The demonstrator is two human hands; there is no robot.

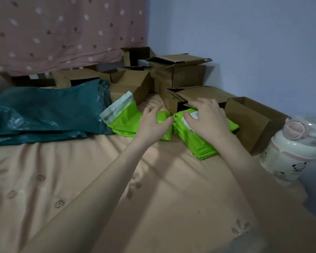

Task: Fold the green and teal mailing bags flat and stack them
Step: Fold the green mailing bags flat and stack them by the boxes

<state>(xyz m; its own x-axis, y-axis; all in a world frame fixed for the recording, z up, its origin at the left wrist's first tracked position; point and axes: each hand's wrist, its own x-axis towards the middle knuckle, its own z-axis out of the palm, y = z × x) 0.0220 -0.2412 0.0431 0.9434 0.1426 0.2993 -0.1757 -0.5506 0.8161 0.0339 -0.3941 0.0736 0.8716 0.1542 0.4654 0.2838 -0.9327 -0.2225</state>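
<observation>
**Squaring the green bag stacks on the bed**

Left to right: we keep the teal mailing bags (44, 114) piled at the bed's (80, 179) left edge. Our left hand (151, 123), fingers loosely spread, rests on the smaller green stack (124, 123); our right hand (206, 121), fingers splayed, presses the taller green stack (195, 143) flat beside the cardboard boxes (181, 75).

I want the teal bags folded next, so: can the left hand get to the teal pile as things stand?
Probably yes. The left hand rests open on the green bags, holding nothing, and the teal pile lies just to its left on the bed, with nothing standing between them.
</observation>
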